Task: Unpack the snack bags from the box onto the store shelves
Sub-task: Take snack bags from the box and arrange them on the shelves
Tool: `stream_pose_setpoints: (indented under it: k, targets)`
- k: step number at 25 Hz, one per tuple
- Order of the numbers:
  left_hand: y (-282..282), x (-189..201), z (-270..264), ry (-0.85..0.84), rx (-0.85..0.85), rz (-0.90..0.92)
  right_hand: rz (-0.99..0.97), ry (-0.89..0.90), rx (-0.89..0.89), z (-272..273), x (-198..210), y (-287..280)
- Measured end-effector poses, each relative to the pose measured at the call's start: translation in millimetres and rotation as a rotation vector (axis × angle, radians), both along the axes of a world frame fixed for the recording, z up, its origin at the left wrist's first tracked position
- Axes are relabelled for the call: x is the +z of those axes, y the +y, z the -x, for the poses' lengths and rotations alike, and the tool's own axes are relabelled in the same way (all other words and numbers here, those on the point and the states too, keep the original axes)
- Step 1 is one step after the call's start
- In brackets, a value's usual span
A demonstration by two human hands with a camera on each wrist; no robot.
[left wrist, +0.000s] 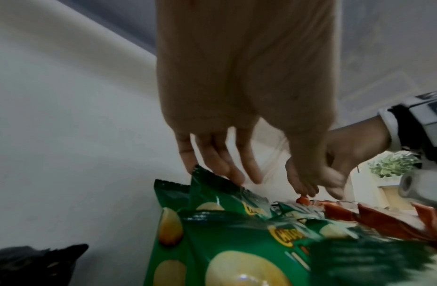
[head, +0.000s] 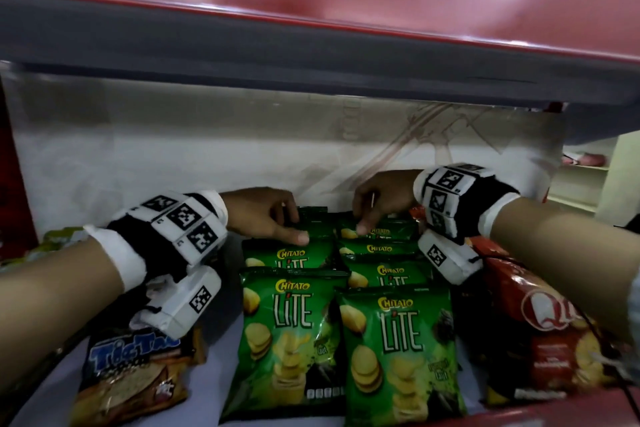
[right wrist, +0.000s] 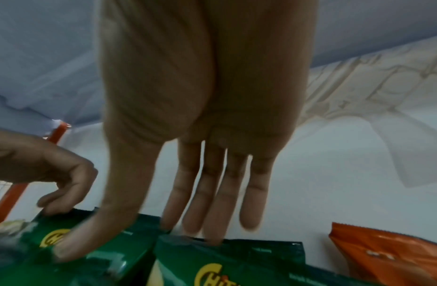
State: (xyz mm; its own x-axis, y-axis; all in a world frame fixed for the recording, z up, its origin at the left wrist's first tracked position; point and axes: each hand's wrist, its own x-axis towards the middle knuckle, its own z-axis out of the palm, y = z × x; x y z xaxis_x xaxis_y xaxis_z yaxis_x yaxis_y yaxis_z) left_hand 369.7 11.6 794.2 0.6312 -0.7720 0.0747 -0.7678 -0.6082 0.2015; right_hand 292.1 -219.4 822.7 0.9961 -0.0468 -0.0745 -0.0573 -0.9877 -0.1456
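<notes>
Green Chitato Lite chip bags (head: 287, 340) stand in two rows on the shelf. At the back of the left row, my left hand (head: 294, 225) pinches the top of the rearmost green bag (head: 317, 218), thumb in front and fingers behind. In the left wrist view those fingers (left wrist: 227, 170) touch that bag's top edge (left wrist: 212, 191). My right hand (head: 369, 222) pinches the rearmost bag of the right row (head: 391, 232) the same way. The right wrist view shows its thumb (right wrist: 73, 243) on a bag's front. No box is in view.
A brown Tic Tac bag (head: 135, 367) lies left of the green rows and red bags (head: 540, 333) stand to the right. The red shelf above (head: 311, 10) hangs low over my hands. The white back wall (head: 173, 156) is just behind the bags. Yellow-green packs (head: 59, 239) sit far left.
</notes>
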Motion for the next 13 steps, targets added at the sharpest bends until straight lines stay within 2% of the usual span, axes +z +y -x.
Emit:
stream_pose_setpoints:
  k: [3, 5, 7, 10, 13]
  targets:
    - [7.3, -8.4, 24.9, -0.026, -0.032, -0.278, 0.111, 0.251, 0.015, 12.4, -12.8, 8.6]
    - [4.2, -20.2, 31.8, -0.097, -0.054, -0.410, 0.247, 0.283, 0.035, 7.6, -26.9, 14.2]
    - [0.0, -24.2, 34.9, -0.052, -0.078, -0.363, 0.336, 0.216, 0.072, 3.1, -32.8, 16.8]
    - [0.1, -21.6, 32.5, -0.037, -0.081, -0.178, 0.329, 0.074, 0.091, 2.1, -30.7, 12.2]
    - [3.4, -26.9, 35.3, 0.005, -0.086, -0.042, 0.326, 0.089, 0.094, 7.9, -32.4, 12.5]
